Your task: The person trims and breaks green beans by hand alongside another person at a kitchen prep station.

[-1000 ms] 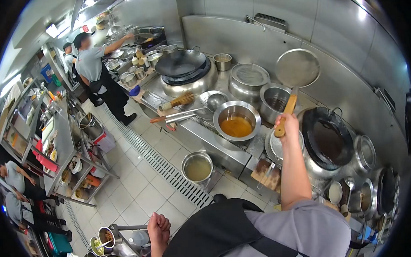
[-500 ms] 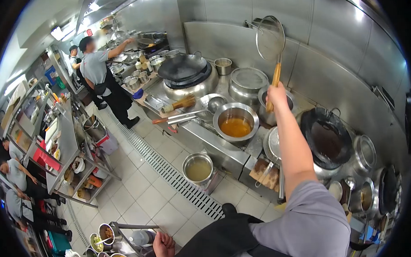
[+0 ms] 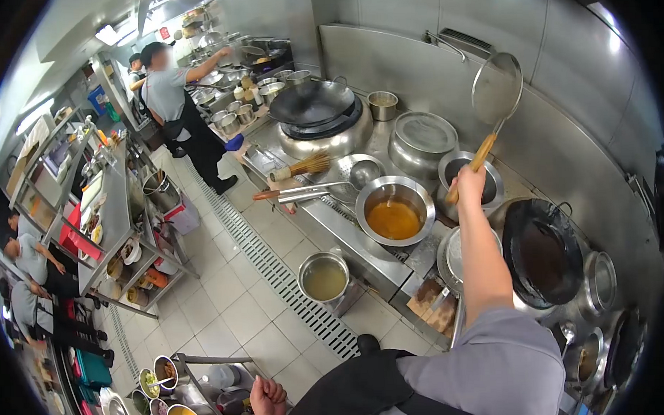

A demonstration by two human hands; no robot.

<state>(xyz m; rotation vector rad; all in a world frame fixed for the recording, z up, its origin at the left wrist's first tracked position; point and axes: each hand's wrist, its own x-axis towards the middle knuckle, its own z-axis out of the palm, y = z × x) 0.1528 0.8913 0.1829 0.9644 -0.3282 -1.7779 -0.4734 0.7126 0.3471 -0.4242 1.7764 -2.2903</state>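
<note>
Where its arm (image 3: 486, 264) is spanning the worktop's (image 3: 357, 245) edge: right hand (image 3: 469, 185) is clasping strainer (image 3: 497, 90)
Left hand (image 3: 269, 398): is resting loosely closed

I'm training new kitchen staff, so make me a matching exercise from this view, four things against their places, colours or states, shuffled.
1. Mesh strainer
2. Left hand
3. Bristle brush
4. Wide-rimmed steel pot

A. Straw-coloured
B. Contains amber liquid
C. Raised in the right hand
D. Fingers curled, no tool visible in it

Pairs: 1-C, 2-D, 3-A, 4-B
</note>
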